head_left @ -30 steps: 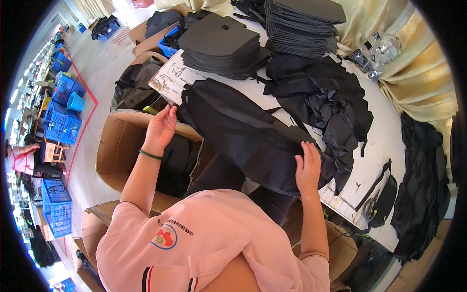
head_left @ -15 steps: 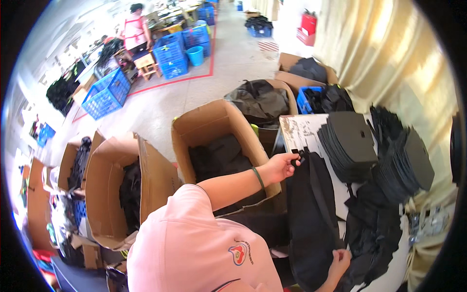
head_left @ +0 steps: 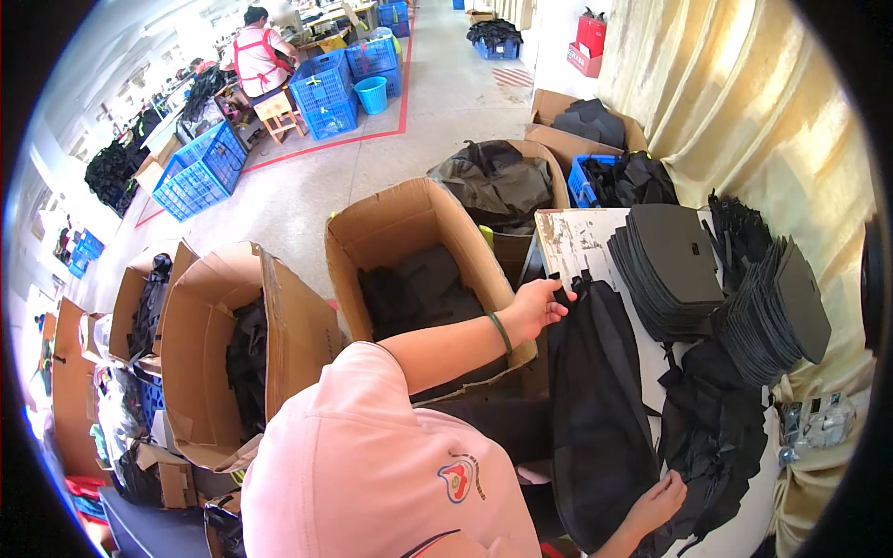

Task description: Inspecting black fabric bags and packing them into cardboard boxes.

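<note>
A long black fabric piece (head_left: pixel 603 418), which looks like a bag panel, lies lengthwise at the near-left edge of the white table. At its far end, my left hand (head_left: pixel 539 309) is closed in a pinch on a short black tab there. My right hand (head_left: pixel 657 504) is at the near right edge of the piece, its fingers bent together on the cloth; the fingertips are partly hidden. Right beside that hand lies a crumpled heap of black fabric (head_left: pixel 714 428) with straps. Stacked dark grey flat panels (head_left: pixel 672 260) stand beyond the piece.
An open cardboard box (head_left: pixel 381 219) with black pieces inside stands left of the table (head_left: pixel 581 237). More cardboard boxes (head_left: pixel 307 321) are farther left. A second panel stack (head_left: pixel 791 302) leans near the curtain (head_left: pixel 735 84). A person (head_left: pixel 258 58) sits beyond blue crates (head_left: pixel 326 93).
A strap lying along the black piece has gone from its top face. My left hand has shifted slightly left, my right hand slightly right. The person in the back has sat down.
</note>
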Available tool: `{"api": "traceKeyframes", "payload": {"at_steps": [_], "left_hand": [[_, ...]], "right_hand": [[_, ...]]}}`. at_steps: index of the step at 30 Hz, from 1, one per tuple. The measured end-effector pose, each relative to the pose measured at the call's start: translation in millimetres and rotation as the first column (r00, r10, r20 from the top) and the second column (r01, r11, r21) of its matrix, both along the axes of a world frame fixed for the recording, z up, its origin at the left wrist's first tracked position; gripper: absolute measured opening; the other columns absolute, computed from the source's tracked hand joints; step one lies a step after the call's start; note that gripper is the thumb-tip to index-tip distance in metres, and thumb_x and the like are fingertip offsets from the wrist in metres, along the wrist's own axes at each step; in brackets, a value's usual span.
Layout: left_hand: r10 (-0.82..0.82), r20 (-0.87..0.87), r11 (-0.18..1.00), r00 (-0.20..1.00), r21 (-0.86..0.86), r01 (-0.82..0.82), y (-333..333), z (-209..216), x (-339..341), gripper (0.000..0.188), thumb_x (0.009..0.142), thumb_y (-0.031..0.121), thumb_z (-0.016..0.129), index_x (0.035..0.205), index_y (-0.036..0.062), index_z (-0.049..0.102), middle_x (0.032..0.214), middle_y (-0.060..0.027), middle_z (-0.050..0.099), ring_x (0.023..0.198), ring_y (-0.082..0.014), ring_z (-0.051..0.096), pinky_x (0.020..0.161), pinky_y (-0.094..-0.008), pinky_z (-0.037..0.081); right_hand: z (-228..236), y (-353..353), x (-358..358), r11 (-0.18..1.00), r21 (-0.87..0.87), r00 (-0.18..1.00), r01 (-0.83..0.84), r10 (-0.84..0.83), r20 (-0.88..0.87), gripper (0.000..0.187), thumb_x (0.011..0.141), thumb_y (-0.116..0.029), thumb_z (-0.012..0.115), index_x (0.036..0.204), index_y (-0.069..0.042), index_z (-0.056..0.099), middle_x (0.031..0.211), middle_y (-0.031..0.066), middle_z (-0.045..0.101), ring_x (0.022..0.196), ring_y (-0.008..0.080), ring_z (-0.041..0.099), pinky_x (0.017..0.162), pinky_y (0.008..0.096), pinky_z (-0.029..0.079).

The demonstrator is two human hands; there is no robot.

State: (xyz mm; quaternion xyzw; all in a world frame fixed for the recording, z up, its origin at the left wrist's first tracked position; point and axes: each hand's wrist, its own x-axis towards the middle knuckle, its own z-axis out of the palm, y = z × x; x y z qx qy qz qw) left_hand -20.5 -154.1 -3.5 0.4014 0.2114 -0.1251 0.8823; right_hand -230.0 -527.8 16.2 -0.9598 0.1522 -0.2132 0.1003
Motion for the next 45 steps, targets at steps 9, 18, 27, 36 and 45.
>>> {"api": "traceKeyframes", "payload": {"at_steps": [9, 18, 27, 36, 45], "left_hand": [[-0.045, 0.083, 0.986, 0.996, 0.167, 0.030, -40, 15, 18, 0.020, 0.093, 0.019, 0.049, 0.095, 0.0070, 0.064, 0.078, -0.0103, 0.068, 0.051, -0.0159, 0.055, 0.049, -0.0291, 0.044], [0.008, 0.239, 0.964, 0.971, 0.255, -0.071, -21, 3, 83, 0.016, 0.092, 0.020, 0.064, 0.098, 0.0099, 0.053, 0.079, -0.0056, 0.058, 0.060, -0.0166, 0.058, 0.052, -0.0288, 0.046], [-0.089, 0.320, 0.972, 0.943, 0.234, 0.013, -47, 2, 80, 0.014, 0.089, 0.015, 0.067, 0.095, 0.0107, 0.055, 0.078, -0.0012, 0.058, 0.058, -0.0132, 0.059, 0.050, -0.0250, 0.045], [-0.102, 0.419, 0.976, 0.902, 0.216, 0.010, -40, 20, 87, 0.012, 0.091, 0.011, 0.064, 0.100, 0.0101, 0.056, 0.077, 0.0002, 0.057, 0.056, -0.0125, 0.056, 0.053, -0.0259, 0.044], [-0.240, 0.580, 0.949, 0.779, 0.308, 0.063, -70, 66, 45, 0.012, 0.089, 0.011, 0.067, 0.096, 0.0106, 0.058, 0.073, 0.0014, 0.058, 0.059, -0.0086, 0.057, 0.055, -0.0219, 0.045]], "right_hand": [[-25, 39, -34, 0.937, 0.118, 0.923, -0.330, 0.346, -0.165, 0.072, 0.089, -0.034, 0.063, 0.145, -0.001, 0.034, 0.151, 0.0211, 0.032, 0.140, 0.0411, 0.027, 0.116, 0.0509, 0.020], [-16, 40, -9, 0.941, 0.138, 0.923, -0.310, 0.333, -0.195, 0.086, 0.082, -0.043, 0.070, 0.147, -0.003, 0.032, 0.153, 0.0203, 0.030, 0.144, 0.0379, 0.024, 0.116, 0.0508, 0.018], [-35, 36, -46, 0.963, 0.042, 0.939, -0.268, 0.270, -0.213, 0.077, 0.083, -0.041, 0.069, 0.146, -0.008, 0.038, 0.153, 0.0175, 0.032, 0.141, 0.0364, 0.029, 0.116, 0.0515, 0.021], [-23, 56, -57, 0.933, 0.064, 0.888, -0.353, 0.356, -0.293, 0.078, 0.081, -0.047, 0.068, 0.146, -0.014, 0.040, 0.154, 0.0136, 0.031, 0.144, 0.0324, 0.026, 0.117, 0.0539, 0.018], [20, 44, -24, 0.946, 0.130, 0.949, -0.298, 0.280, 0.141, 0.052, 0.083, -0.027, 0.072, 0.129, -0.006, 0.055, 0.132, 0.0149, 0.055, 0.132, 0.0373, 0.043, 0.111, 0.0559, 0.025]]}}
